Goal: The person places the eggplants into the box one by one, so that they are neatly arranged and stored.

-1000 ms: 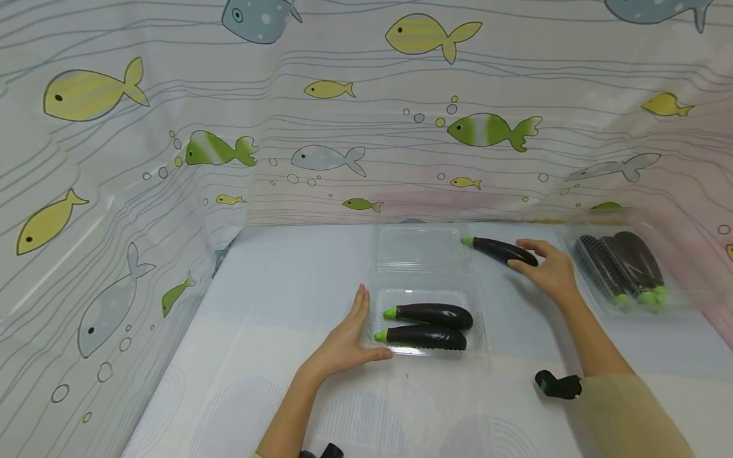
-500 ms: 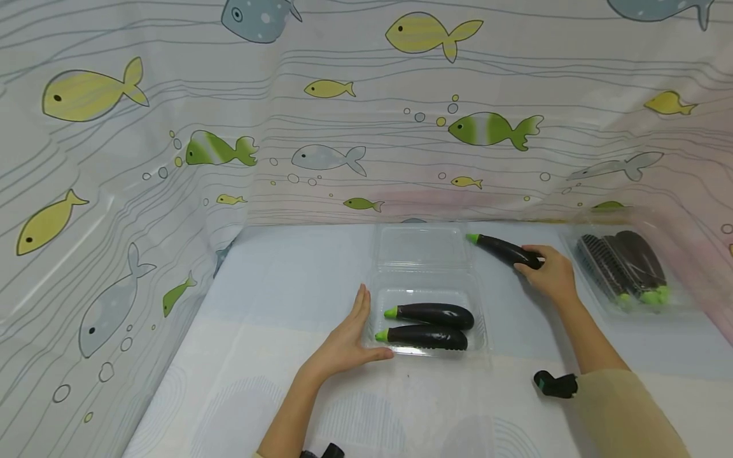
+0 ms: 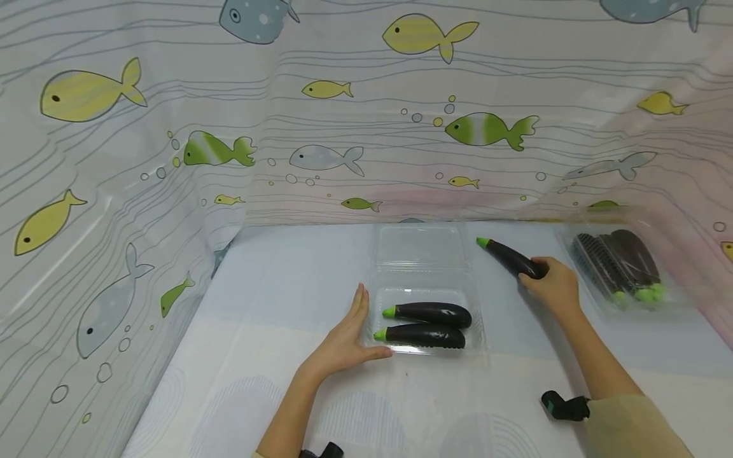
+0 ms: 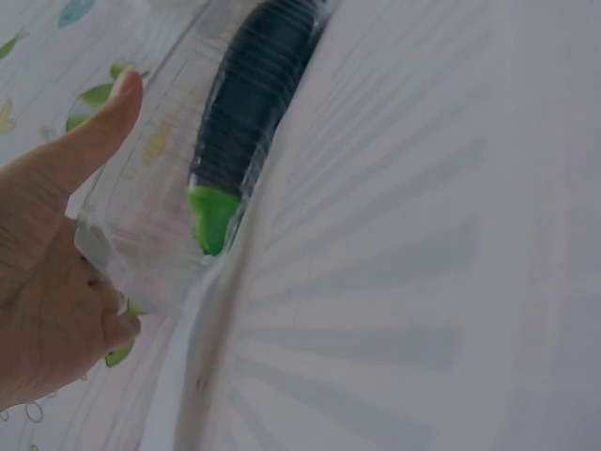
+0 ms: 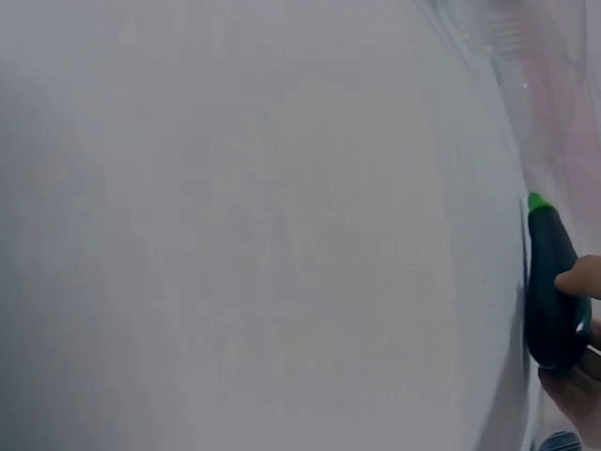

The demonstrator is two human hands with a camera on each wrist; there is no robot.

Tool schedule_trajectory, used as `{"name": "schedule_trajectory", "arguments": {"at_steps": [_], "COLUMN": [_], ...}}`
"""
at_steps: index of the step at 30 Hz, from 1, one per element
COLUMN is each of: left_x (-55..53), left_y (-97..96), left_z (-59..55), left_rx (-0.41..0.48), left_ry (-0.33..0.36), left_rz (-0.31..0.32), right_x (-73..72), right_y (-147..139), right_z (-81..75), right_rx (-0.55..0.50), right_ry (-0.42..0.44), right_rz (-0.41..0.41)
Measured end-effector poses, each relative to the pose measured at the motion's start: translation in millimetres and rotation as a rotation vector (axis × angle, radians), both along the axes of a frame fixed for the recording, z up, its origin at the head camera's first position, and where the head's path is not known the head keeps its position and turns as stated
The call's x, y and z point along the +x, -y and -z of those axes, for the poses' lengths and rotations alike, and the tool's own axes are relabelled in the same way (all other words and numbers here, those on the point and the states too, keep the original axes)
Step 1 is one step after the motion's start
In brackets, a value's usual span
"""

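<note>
My right hand (image 3: 554,286) grips the thick end of a dark eggplant (image 3: 511,257), whose green stem end points to the back left; the right wrist view shows the thumb across this eggplant (image 5: 552,291). At the left side of an open clear plastic box (image 3: 426,280), my left hand (image 3: 343,340) rests with fingers straight and thumb spread along the front edge. Inside that box lie two eggplants side by side, a rear eggplant (image 3: 435,313) and a front eggplant (image 3: 426,336), both with stems to the left. The left wrist view shows one eggplant (image 4: 249,103) through the clear wall.
At the right stands a second clear box (image 3: 676,302) with several eggplants (image 3: 632,261) in it. A fish-patterned curtain (image 3: 343,121) hangs behind and left of the table (image 3: 286,273). The open box's lid (image 3: 420,245) lies flat toward the back.
The eggplant in my right hand has moved a little to the right and forward toward me, turning to a steeper slant. My left hand has stayed at the open box.
</note>
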State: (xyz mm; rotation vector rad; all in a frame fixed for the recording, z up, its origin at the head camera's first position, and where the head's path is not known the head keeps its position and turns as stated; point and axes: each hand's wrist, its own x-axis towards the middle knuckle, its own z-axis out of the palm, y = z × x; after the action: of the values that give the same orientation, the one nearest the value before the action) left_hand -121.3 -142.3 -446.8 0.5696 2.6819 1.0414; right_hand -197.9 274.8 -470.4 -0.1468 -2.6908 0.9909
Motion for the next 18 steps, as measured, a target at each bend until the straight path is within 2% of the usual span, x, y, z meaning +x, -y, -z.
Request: {"name": "schedule_trajectory", "arguments": {"at_steps": [5, 8, 12, 18], "left_x": [0.3, 0.4, 0.0, -0.7], "left_y": [-0.2, -0.2, -0.1, 0.0], "left_z": [0.4, 0.6, 0.2, 0.6], "left_rx": [0.006, 0.006, 0.003, 0.001], "left_ry": [0.004, 0.006, 0.002, 0.001], "left_rz": [-0.001, 0.001, 0.003, 0.004], "right_x": [14.3, 21.6, 29.6, 39.7], "right_y": [0, 0, 5, 22], "right_z": [-4.8, -11.5, -26.5, -49.6], "right_rx": [-0.095, -0.164, -0.203, -0.172], "right_ry": [0.031, 0.012, -0.065, -0.195], "right_rz": [0.049, 0.050, 0.018, -0.071]}}
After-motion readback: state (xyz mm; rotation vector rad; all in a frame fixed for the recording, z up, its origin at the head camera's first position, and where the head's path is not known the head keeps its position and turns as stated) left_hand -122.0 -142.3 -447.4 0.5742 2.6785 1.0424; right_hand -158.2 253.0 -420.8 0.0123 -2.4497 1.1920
